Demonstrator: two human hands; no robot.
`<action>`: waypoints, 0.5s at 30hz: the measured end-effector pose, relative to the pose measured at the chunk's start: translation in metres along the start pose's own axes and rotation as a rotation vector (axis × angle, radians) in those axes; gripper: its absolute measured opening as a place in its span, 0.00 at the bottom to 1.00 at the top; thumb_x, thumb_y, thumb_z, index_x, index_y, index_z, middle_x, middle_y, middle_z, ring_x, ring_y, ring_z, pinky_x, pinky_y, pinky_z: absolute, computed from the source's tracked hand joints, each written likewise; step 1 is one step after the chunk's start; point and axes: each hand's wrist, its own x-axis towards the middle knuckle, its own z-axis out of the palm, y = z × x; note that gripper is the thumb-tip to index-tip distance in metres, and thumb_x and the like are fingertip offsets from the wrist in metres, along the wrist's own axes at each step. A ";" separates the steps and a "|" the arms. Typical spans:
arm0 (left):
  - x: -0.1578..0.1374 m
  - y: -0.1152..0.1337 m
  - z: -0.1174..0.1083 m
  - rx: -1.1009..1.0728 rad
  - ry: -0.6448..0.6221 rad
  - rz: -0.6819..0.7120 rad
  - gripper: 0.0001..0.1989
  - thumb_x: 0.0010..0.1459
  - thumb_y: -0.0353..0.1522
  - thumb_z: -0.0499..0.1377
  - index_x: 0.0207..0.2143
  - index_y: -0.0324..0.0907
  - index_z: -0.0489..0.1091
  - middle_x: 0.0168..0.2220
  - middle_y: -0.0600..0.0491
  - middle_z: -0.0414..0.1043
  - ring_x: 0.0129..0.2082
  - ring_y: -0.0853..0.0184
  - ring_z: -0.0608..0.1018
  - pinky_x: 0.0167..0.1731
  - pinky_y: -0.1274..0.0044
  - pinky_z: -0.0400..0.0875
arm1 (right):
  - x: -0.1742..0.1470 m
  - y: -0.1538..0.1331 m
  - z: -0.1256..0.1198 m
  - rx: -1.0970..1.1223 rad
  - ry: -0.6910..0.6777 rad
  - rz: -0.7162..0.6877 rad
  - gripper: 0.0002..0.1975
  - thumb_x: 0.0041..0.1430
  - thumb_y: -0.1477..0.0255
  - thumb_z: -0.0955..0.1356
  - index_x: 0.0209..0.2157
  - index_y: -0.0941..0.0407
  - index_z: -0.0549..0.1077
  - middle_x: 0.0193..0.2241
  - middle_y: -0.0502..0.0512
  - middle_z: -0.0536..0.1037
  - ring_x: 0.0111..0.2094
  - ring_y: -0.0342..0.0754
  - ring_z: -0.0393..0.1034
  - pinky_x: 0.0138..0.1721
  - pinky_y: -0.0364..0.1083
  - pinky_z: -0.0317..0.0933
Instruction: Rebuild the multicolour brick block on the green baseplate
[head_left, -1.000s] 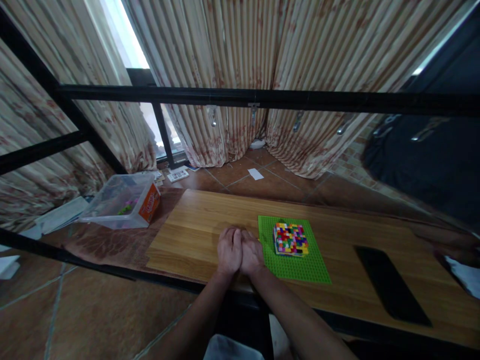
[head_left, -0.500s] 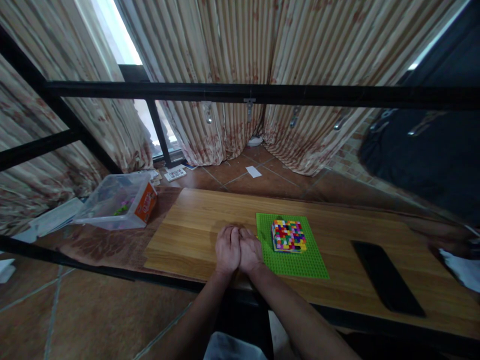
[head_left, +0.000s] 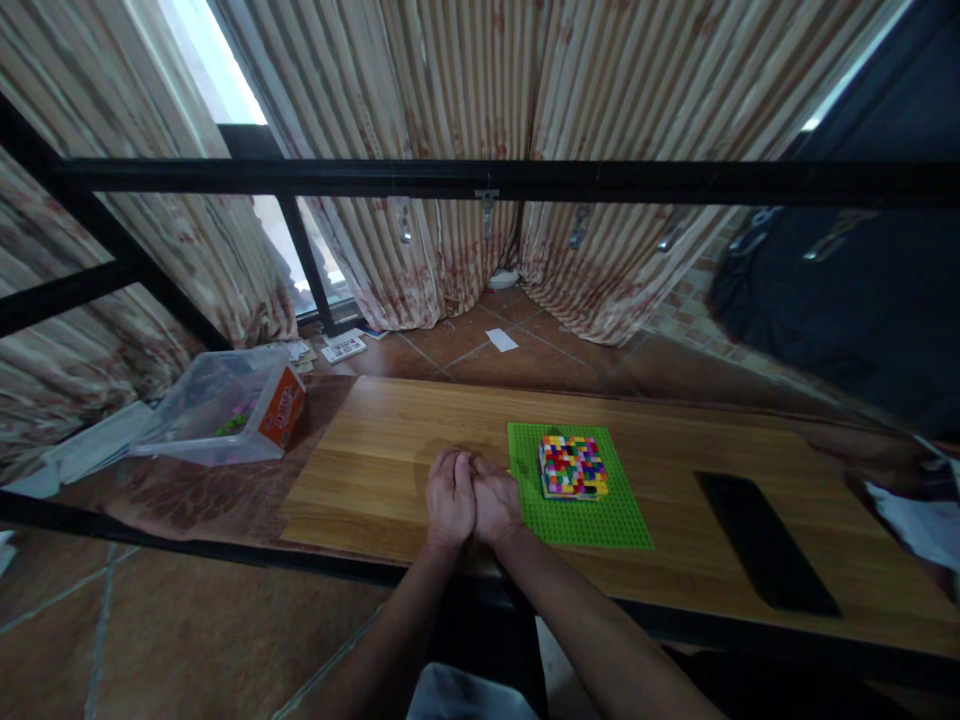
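My left hand point(head_left: 450, 502) and my right hand point(head_left: 495, 505) rest side by side on the wooden board, pressed together. Their fingers are curled in and closed, and no object shows in either one. Just right of my right hand lies a green studded baseplate point(head_left: 585, 524). On it sits a low block of toy bricks point(head_left: 573, 467) in many colours, mainly red, yellow, white, pink and green. A small yellow piece shows at the baseplate's left edge, close to my right hand's fingers.
The wooden board point(head_left: 360, 455) lies on a brown cloth point(head_left: 195, 505). A clear plastic box point(head_left: 187, 440) holding a few green and pink pieces stands at the left. On the right lies a black flat slab point(head_left: 765, 540). A black metal bar point(head_left: 450, 178) crosses in front of curtains.
The whole view has shifted slightly, so everything sits a little further left. My hands stay together in the same place on the board, and the bricks have not moved on the baseplate.
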 end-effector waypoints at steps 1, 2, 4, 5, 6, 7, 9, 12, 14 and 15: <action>0.000 0.000 0.000 -0.002 0.001 -0.003 0.16 0.63 0.33 0.44 0.36 0.42 0.72 0.38 0.48 0.73 0.43 0.64 0.73 0.48 0.68 0.67 | 0.000 0.000 0.000 -0.001 -0.002 -0.001 0.12 0.63 0.74 0.59 0.43 0.56 0.71 0.39 0.56 0.73 0.39 0.48 0.67 0.39 0.45 0.60; 0.000 0.000 0.000 -0.005 0.002 -0.006 0.16 0.63 0.33 0.44 0.36 0.42 0.72 0.38 0.48 0.73 0.43 0.64 0.73 0.48 0.69 0.67 | 0.000 0.000 0.000 -0.003 -0.004 -0.003 0.12 0.63 0.73 0.59 0.43 0.56 0.71 0.40 0.56 0.74 0.40 0.48 0.67 0.39 0.45 0.60; 0.000 0.000 0.000 -0.005 -0.001 -0.008 0.16 0.63 0.34 0.44 0.36 0.42 0.72 0.38 0.48 0.73 0.43 0.64 0.73 0.48 0.69 0.67 | 0.001 0.000 0.000 -0.008 -0.008 -0.006 0.12 0.63 0.73 0.59 0.43 0.55 0.71 0.40 0.56 0.74 0.40 0.48 0.67 0.39 0.45 0.60; 0.000 0.000 0.000 -0.002 -0.003 -0.006 0.16 0.63 0.34 0.44 0.36 0.42 0.72 0.38 0.48 0.73 0.43 0.64 0.73 0.48 0.68 0.66 | 0.001 0.000 0.000 -0.010 -0.011 -0.007 0.12 0.63 0.73 0.59 0.42 0.55 0.71 0.40 0.56 0.74 0.39 0.48 0.67 0.39 0.45 0.60; 0.000 0.000 0.000 0.000 -0.004 -0.003 0.16 0.63 0.34 0.44 0.36 0.42 0.72 0.39 0.48 0.73 0.43 0.64 0.73 0.48 0.68 0.66 | 0.002 0.000 0.000 -0.012 -0.012 -0.007 0.12 0.63 0.73 0.58 0.41 0.55 0.72 0.39 0.56 0.74 0.39 0.48 0.67 0.39 0.46 0.60; 0.000 0.000 0.000 0.002 -0.004 0.001 0.17 0.63 0.34 0.44 0.36 0.42 0.72 0.39 0.48 0.73 0.43 0.64 0.73 0.48 0.68 0.66 | 0.002 0.000 0.000 -0.014 -0.014 -0.008 0.12 0.64 0.73 0.58 0.41 0.55 0.72 0.39 0.56 0.74 0.39 0.48 0.67 0.39 0.46 0.60; 0.000 -0.001 0.000 0.004 -0.004 0.007 0.17 0.63 0.34 0.44 0.36 0.42 0.72 0.39 0.48 0.73 0.43 0.64 0.73 0.48 0.68 0.66 | 0.002 0.000 0.000 -0.017 -0.014 -0.007 0.12 0.63 0.74 0.58 0.41 0.56 0.72 0.39 0.56 0.75 0.39 0.48 0.67 0.39 0.46 0.60; 0.000 -0.002 0.000 -0.006 0.002 0.011 0.17 0.63 0.34 0.44 0.36 0.42 0.72 0.38 0.48 0.73 0.43 0.64 0.73 0.48 0.69 0.67 | 0.002 0.000 0.001 -0.025 -0.019 -0.007 0.13 0.63 0.75 0.58 0.42 0.57 0.72 0.39 0.57 0.75 0.39 0.49 0.67 0.39 0.46 0.60; -0.001 -0.003 0.000 -0.016 0.010 0.005 0.17 0.63 0.34 0.44 0.35 0.42 0.72 0.38 0.48 0.73 0.42 0.64 0.74 0.47 0.69 0.67 | 0.002 0.000 0.001 -0.028 -0.024 -0.008 0.13 0.62 0.76 0.58 0.42 0.57 0.72 0.39 0.57 0.75 0.39 0.49 0.68 0.39 0.46 0.61; -0.001 -0.003 0.000 -0.019 0.013 -0.001 0.17 0.63 0.35 0.44 0.35 0.42 0.72 0.38 0.49 0.74 0.42 0.64 0.74 0.47 0.69 0.67 | 0.003 0.000 0.000 -0.029 -0.027 -0.009 0.13 0.62 0.76 0.58 0.42 0.58 0.72 0.39 0.58 0.75 0.39 0.49 0.68 0.39 0.46 0.61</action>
